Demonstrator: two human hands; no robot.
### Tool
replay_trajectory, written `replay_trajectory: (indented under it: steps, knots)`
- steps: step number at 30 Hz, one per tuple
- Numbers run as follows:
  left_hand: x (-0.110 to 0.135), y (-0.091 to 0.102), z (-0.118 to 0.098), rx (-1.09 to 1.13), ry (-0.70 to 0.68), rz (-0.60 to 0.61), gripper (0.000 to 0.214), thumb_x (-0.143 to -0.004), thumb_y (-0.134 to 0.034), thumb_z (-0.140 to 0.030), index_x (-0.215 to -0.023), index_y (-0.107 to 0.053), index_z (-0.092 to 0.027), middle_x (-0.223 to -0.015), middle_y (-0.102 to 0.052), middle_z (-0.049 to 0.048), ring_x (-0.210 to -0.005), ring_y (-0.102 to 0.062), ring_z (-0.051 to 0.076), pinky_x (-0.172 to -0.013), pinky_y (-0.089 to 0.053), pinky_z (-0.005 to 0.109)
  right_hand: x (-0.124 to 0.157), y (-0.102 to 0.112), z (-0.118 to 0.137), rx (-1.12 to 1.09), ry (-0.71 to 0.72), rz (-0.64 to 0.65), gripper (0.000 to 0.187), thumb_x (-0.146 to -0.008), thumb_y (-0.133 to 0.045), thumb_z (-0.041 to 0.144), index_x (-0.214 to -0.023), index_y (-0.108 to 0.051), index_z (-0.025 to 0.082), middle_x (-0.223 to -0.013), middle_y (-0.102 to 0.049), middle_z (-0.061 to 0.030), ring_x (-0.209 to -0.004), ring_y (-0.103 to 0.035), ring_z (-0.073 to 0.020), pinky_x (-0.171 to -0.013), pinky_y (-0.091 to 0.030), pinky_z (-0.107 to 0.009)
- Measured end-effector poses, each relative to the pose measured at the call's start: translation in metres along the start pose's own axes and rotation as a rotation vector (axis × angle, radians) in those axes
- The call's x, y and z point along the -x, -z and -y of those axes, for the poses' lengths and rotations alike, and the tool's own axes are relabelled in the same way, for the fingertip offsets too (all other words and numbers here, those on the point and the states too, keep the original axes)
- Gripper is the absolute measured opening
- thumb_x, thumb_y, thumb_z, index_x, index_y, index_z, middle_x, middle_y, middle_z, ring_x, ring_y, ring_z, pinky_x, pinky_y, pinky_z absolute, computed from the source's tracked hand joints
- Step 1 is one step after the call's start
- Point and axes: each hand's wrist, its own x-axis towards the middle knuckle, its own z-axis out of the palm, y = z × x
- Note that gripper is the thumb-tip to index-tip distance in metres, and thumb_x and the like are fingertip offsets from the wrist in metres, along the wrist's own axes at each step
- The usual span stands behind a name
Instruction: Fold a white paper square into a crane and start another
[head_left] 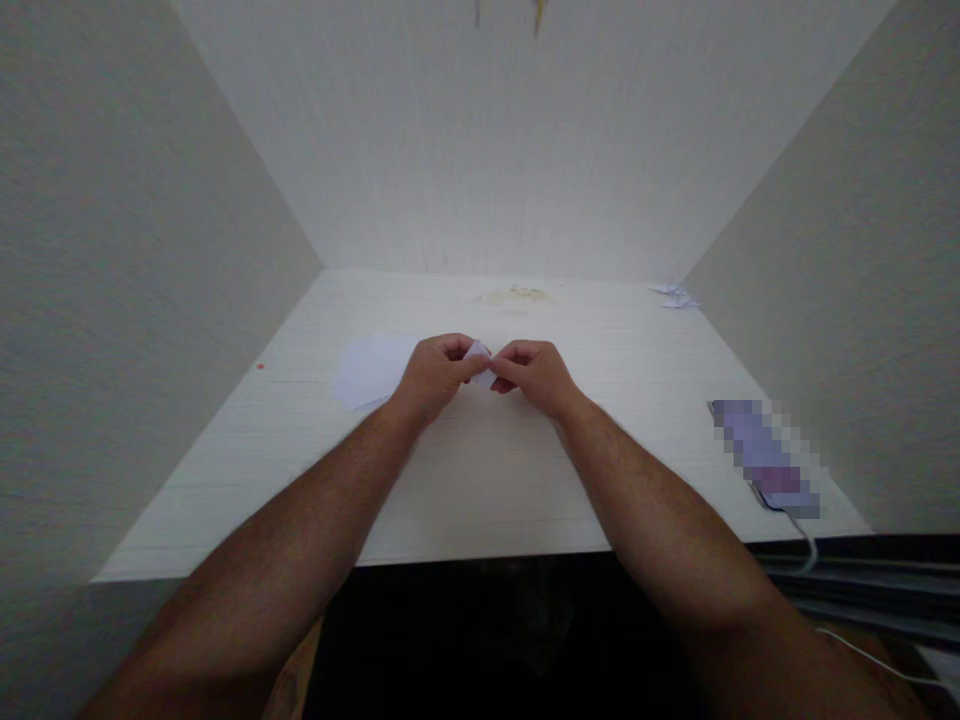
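Between my two hands, above the middle of the table, is a small folded piece of white paper point(480, 376). My left hand point(442, 372) pinches its left side between thumb and fingers. From the other side my right hand point(531, 370) grips its right edge, fingertips closed and almost touching the left thumb. Part of the paper is covered by the fingers, so its full shape is hidden. Sheets of white paper point(367, 370) lie flat on the table just left of my left hand, partly behind the wrist.
The white table point(495, 480) is walled in at the back and both sides. At the far right corner lie several small folded papers point(677, 297). A blurred-out phone-like device point(765, 460) with a white cable point(808, 545) rests at the right. Crumb-like marks point(521, 294) dot the back.
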Motion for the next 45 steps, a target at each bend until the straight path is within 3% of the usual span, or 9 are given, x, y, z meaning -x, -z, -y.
replay_trajectory:
  steps: [9, 15, 21, 31, 45]
  knots:
    - [0.001, -0.005, -0.002, 0.160, 0.085, 0.022, 0.017, -0.064, -0.079, -0.029, -0.070, -0.070, -0.016, -0.071, -0.067, 0.0016, -0.064, -0.057, 0.012, -0.061, -0.041, 0.026, -0.001, -0.002, -0.006, 0.162, 0.175, -0.086, 0.017, -0.072, -0.070, 0.031, -0.064, -0.063, 0.019, -0.056, -0.064, 0.0016, -0.052, -0.055, -0.0091, -0.052, -0.041, -0.022]
    - [0.001, -0.007, 0.000, 0.166, 0.127, 0.001, 0.020, -0.065, -0.080, -0.033, -0.069, -0.070, -0.017, -0.070, -0.067, 0.0017, -0.065, -0.058, 0.013, -0.062, -0.043, 0.027, -0.001, -0.004, -0.007, 0.272, 0.175, -0.153, 0.015, -0.073, -0.068, 0.028, -0.062, -0.061, 0.019, -0.055, -0.060, 0.0028, -0.052, -0.052, -0.0093, -0.052, -0.038, -0.023]
    - [0.000, -0.006, -0.002, 0.185, 0.129, -0.018, 0.020, -0.060, -0.082, -0.030, -0.066, -0.070, -0.016, -0.069, -0.067, 0.0023, -0.065, -0.059, 0.013, -0.062, -0.043, 0.027, 0.000, -0.006, -0.009, 0.230, 0.154, -0.142, 0.021, -0.073, -0.070, 0.036, -0.066, -0.062, 0.019, -0.057, -0.060, 0.0018, -0.052, -0.050, -0.0099, -0.050, -0.037, -0.024]
    - [0.004, -0.011, -0.005, 0.270, 0.182, -0.027, 0.021, -0.058, -0.083, -0.029, -0.067, -0.068, -0.016, -0.068, -0.065, 0.0006, -0.062, -0.057, 0.011, -0.058, -0.041, 0.025, 0.002, -0.009, -0.011, 0.342, 0.286, -0.217, 0.020, -0.076, -0.066, 0.033, -0.063, -0.058, 0.019, -0.054, -0.053, 0.0048, -0.052, -0.042, -0.0083, -0.051, -0.032, -0.024]
    - [0.004, -0.017, -0.002, 0.449, 0.205, -0.051, 0.018, -0.054, -0.082, -0.019, -0.063, -0.066, -0.016, -0.065, -0.063, -0.0002, -0.062, -0.059, 0.012, -0.064, -0.046, 0.028, 0.004, -0.009, -0.010, 0.484, 0.337, -0.232, 0.021, -0.079, -0.065, 0.032, -0.064, -0.058, 0.020, -0.055, -0.055, 0.0048, -0.053, -0.043, -0.0083, -0.054, -0.035, -0.025]
